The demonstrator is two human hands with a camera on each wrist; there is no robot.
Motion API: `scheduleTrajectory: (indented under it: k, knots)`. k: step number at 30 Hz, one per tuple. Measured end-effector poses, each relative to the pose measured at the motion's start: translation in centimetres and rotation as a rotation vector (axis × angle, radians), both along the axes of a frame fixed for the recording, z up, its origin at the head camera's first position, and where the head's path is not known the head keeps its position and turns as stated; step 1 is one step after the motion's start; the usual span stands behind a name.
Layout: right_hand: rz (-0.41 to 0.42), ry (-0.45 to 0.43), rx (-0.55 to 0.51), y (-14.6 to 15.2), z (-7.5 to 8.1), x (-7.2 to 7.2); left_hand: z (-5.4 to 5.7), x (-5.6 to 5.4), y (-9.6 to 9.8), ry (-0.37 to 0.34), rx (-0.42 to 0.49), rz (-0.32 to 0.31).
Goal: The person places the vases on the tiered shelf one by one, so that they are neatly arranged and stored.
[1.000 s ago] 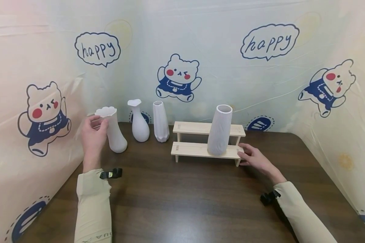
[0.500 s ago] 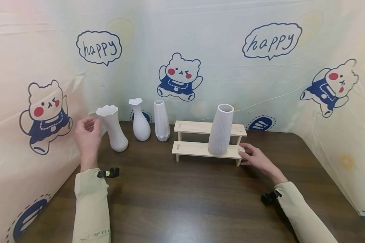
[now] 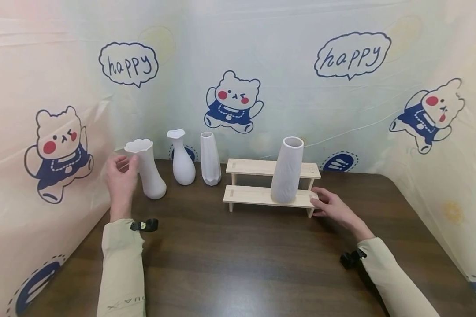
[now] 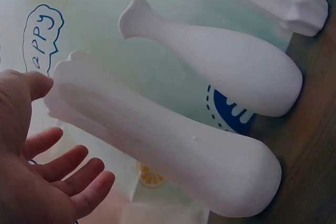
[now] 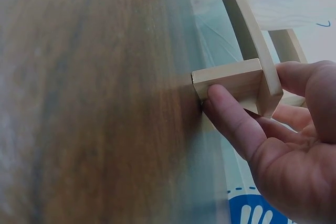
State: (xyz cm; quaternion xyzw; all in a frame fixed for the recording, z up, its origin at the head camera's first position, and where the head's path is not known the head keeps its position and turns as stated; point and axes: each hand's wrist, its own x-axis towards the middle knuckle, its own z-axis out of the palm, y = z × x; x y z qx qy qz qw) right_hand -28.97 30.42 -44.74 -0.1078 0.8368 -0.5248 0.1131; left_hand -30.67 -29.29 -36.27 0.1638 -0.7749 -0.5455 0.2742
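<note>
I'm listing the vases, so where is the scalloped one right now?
In the head view, the scalloped vase stands at the left of the table, between the left hand and the narrow-necked vase.

Scalloped white vase (image 3: 149, 172), upright, wooden stepped stand (image 3: 251, 196), well apart

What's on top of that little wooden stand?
One white vase on the lower step. Its base covers the wood beneath, and its body hides part of the upper step.
</note>
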Motion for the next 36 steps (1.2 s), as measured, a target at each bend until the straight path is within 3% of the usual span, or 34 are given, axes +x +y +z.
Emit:
scheduleTrajectory:
  k: [5,15,28,36]
  knots:
    - [0.005,-0.003,-0.002,-0.1,0.0,0.0,-0.4,-0.5,-0.1,-0.048,0.031,-0.07]
    - [0.009,-0.004,-0.026,-0.2,-0.3,-0.5,-1.0,-1.1,-0.1,-0.147,-0.023,-0.165]
    - [0.0,-0.005,-0.003,-0.1,-0.4,-0.3,-2.1,-2.1,0.5,-0.135,-0.043,-0.21]
    - [0.002,-0.005,0.001,0.0,-0.2,-0.2,-2.4,-2.4,0.6,-0.183,-0.056,-0.203]
